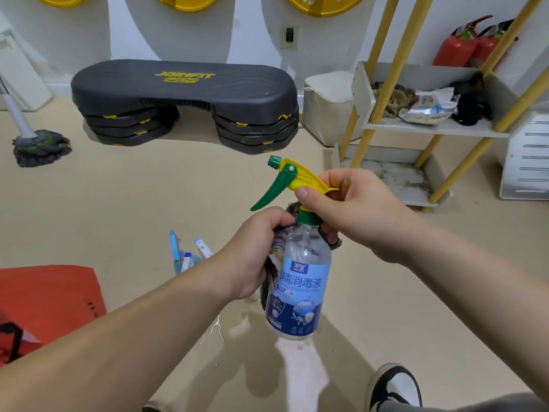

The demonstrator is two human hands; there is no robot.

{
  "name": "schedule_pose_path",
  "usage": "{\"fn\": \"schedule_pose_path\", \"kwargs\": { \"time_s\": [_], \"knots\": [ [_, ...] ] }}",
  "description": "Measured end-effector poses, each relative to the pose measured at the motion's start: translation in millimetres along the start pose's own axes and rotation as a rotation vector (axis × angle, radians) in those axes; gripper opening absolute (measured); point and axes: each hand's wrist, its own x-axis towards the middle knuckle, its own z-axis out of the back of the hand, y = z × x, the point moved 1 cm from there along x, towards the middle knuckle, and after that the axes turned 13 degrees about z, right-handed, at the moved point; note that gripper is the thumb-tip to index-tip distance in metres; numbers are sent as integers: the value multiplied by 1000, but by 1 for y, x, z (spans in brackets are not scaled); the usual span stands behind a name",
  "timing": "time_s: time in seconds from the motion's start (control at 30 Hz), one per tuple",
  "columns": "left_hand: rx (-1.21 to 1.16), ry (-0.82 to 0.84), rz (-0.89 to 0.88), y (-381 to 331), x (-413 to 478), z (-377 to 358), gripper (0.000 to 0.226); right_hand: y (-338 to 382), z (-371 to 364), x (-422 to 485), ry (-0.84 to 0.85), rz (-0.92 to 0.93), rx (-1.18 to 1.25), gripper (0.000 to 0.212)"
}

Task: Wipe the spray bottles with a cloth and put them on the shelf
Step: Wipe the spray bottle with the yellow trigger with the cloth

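A clear spray bottle with a blue label and a green and yellow trigger head hangs in the air in front of me. My right hand grips it at the neck, thumb on the yellow head. My left hand holds a dark patterned cloth pressed against the bottle's left side. Behind my left wrist, other spray bottles with blue and white heads stand on the floor, partly hidden. The shelf, white boards on yellow poles, stands at the right.
The shelf's upper board holds rags and a foil pack; its bottom board is bare. A black step platform lies ahead, a mop at the left, a white bin, red extinguishers, a red bag, my shoe.
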Motion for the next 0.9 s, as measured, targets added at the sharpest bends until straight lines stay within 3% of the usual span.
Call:
{"fn": "schedule_pose_path", "kwargs": {
  "time_s": [0.17, 0.33, 0.43, 0.63, 0.77, 0.9],
  "knots": [
    [142, -62, -50, 8, -12, -5, 43, 4, -1, -9, 117, -17, -114, 28],
    [429, -324, -169, 21, -5, -9, 30, -12, 0, -11, -65, -68, -222, 32],
    [460, -381, -163, 26, 9, -13, 33, -20, 6, -11, -175, -77, -266, 32],
    [138, -415, -44, 35, 30, -15, 31, -10, 24, -23, -406, -8, -308, 34],
    [-250, -237, 79, 27, 32, -23, 33, -3, 33, -33, -498, 31, -249, 35],
    [-149, -238, 125, 24, 40, -28, 23, -16, 44, -35, -544, -56, -143, 29]
  ]
}}
